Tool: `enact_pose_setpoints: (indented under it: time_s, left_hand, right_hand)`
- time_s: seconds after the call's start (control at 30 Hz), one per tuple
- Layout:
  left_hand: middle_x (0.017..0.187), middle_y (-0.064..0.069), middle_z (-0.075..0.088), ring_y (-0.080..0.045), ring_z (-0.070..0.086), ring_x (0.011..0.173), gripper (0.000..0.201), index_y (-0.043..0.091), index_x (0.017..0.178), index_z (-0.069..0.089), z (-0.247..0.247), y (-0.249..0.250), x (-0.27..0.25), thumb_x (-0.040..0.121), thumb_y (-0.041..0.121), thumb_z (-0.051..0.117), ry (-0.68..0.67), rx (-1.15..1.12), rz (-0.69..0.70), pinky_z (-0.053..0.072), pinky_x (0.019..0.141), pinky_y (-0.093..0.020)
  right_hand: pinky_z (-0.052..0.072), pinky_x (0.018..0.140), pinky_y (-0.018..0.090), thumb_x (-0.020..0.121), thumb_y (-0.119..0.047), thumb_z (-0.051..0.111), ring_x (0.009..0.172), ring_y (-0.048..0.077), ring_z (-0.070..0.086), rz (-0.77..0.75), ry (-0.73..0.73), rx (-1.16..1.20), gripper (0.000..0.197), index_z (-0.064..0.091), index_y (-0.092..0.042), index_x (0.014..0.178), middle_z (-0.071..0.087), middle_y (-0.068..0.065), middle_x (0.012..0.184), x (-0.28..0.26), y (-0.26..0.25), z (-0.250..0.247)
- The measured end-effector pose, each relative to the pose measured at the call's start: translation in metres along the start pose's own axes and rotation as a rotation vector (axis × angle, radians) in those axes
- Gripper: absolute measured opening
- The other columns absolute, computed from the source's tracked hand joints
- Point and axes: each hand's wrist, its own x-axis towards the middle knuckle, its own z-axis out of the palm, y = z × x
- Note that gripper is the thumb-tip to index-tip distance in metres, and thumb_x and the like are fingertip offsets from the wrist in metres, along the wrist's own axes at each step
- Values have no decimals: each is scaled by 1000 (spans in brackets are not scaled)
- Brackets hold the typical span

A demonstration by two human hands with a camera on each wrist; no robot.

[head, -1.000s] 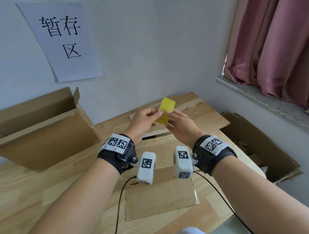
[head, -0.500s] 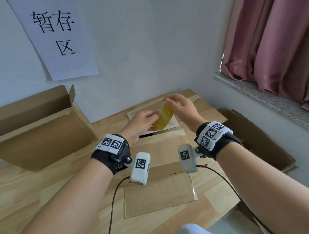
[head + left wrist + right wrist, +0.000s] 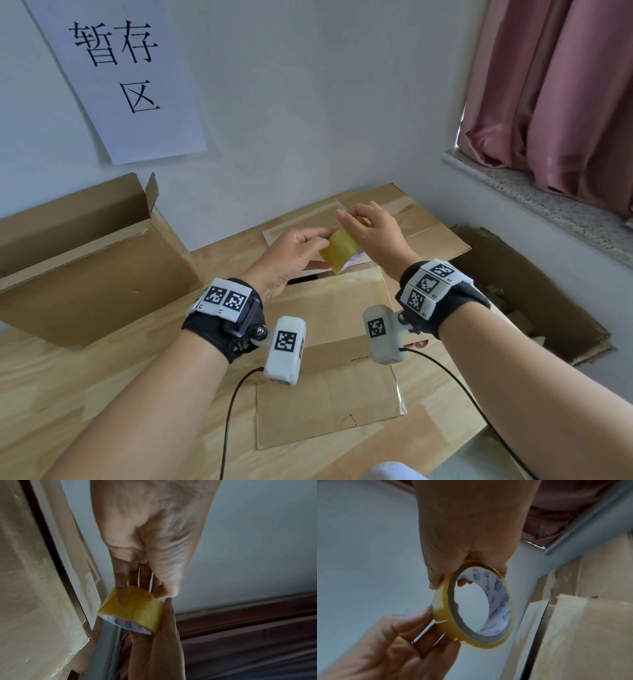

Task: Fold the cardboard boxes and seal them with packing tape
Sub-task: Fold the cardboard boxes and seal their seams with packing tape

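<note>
Tape roll (image 3: 340, 249) pinched between both hands, above the desk (image 3: 68, 377).
Left hand (image 3: 291, 255) and right hand (image 3: 375, 236) grip lightly; picking for the tape's end may slip the roll.

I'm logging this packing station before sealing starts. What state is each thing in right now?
tape roll: held in the air by both hands, no strip pulled out
left hand: holds the roll's outer band
right hand: grips the roll from above
flat box: unfolded, lying on the table
open box: flaps up, unsealed
flattened cardboard: lying flat by the wall
</note>
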Motion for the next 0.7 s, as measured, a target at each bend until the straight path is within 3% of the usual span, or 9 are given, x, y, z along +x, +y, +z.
enact_pose_setpoints:
  time_s: [0.07,0.17,0.27,0.33,0.43,0.57,0.63,0.7]
  left_hand:
    - [111,2,69,-12,63,104,22,20,109,69,-1,-2,2,95,14,54,66,49,32,55,87,-29]
    - [103,11,65,-6,63,97,15,25,99,71,-2,-4,7,87,33,67,278,321,127,51,91,-29]
    - [89,7,63,-7,64,77,24,21,92,67,3,-1,10,82,42,70,365,335,152,57,76,-27]
    - [84,2,63,-9,64,72,25,16,93,64,6,1,13,83,39,70,353,251,78,58,69,-27]
    - [89,-5,66,-15,68,76,22,10,98,66,10,2,18,85,28,70,297,73,-19,59,74,-29]
    - [89,-5,67,-10,68,75,14,6,97,69,12,3,18,88,16,68,283,-79,-13,56,72,-21]
    - [87,-2,67,-13,68,76,11,7,95,69,12,3,17,88,15,68,297,-11,28,57,74,-22]
    - [88,1,64,-13,67,75,8,11,91,71,10,3,18,87,17,69,353,245,157,56,73,-20]
  right_hand:
    - [37,69,26,90,-40,59,83,15,48,34,65,56,33,51,-30,60,47,-1,81,-2,0,1]
    - [33,75,27,90,-39,59,90,15,46,49,150,50,33,48,-33,59,47,-1,83,-5,0,3]
    - [25,75,23,91,-38,59,98,16,39,47,188,-2,31,48,-32,62,43,-1,85,-8,1,6]
    - [22,71,21,91,-38,59,98,17,38,25,211,-42,27,53,-25,68,44,0,87,-8,0,8]
    - [21,69,20,91,-39,59,98,17,36,4,218,-64,27,55,-18,74,43,1,88,-6,-2,9]
    - [22,71,19,90,-39,60,98,14,34,8,230,-82,26,55,-19,74,38,-5,84,-4,-2,7]
    - [23,74,21,90,-40,60,98,13,33,16,220,-92,26,54,-21,73,38,-5,85,-4,-1,7]
    - [22,72,21,91,-39,59,98,14,34,29,205,-83,29,50,-25,67,40,-3,87,-5,-2,7]
